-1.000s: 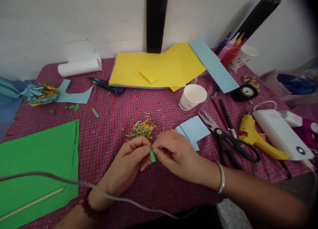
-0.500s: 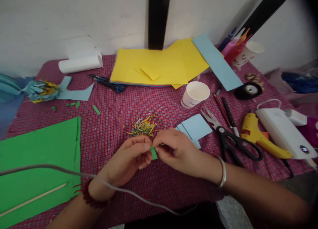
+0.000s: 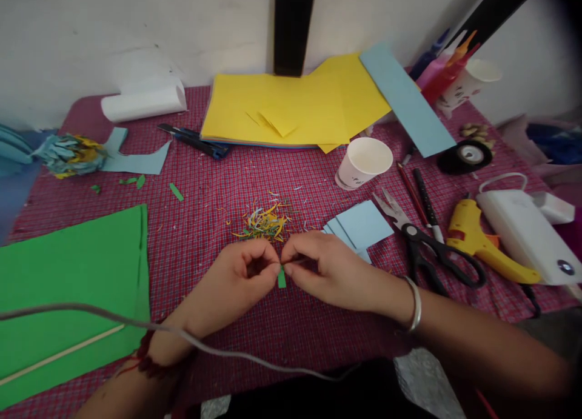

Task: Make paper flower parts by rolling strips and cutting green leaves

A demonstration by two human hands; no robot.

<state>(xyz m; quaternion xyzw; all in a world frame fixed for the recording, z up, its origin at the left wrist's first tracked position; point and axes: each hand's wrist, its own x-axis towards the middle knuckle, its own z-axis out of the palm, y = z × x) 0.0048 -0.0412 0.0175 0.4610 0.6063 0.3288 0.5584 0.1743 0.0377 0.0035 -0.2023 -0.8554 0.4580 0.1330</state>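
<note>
2 hands, 1 small green paper strip [image 3: 282,278], red-checked cloth counter [image 3: 218,182].
Left hand [image 3: 236,279] and right hand [image 3: 327,267] meet fingertip to fingertip. Each is pinched shut on the top of the small green paper strip, which hangs down between them, just on the near side of the heap of mixed-colour paper shreds [image 3: 266,220]. Right of the heap: 1 stack of light-blue paper squares [image 3: 364,224], then black-handled scissors [image 3: 427,249], then 1 yellow glue gun [image 3: 477,240]. Beyond the heap to the right: 1 white paper cup [image 3: 364,162]. Beyond the heap at the wall: yellow paper sheets [image 3: 291,107]. Left of the heap on the near side: 1 large green paper sheet [image 3: 68,273] carrying 1 thin wooden stick [image 3: 63,352]. 1 grey cable [image 3: 136,325] crosses the left wrist.
</note>
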